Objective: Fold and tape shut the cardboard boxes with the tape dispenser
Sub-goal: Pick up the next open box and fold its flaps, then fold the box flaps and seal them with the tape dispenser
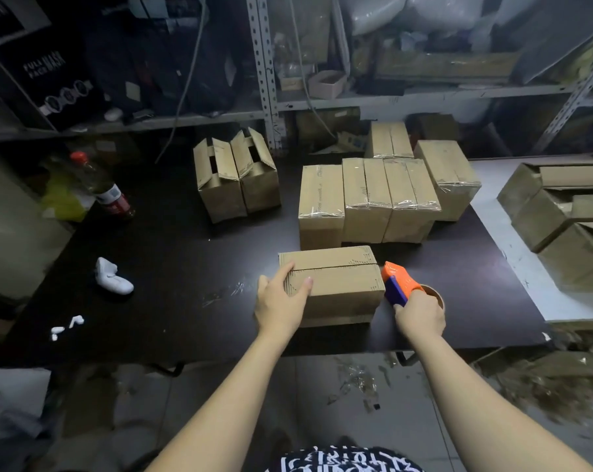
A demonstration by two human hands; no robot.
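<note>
Two hands, one tape dispenser

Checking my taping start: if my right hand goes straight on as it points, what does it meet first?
Probably the cardboard box, at its right end; the right hand points the tape dispenser there.

A dark table stood before grey metal shelving, with a white tabletop at its right. The tiled floor was littered with scraps; the light was dim.
</note>
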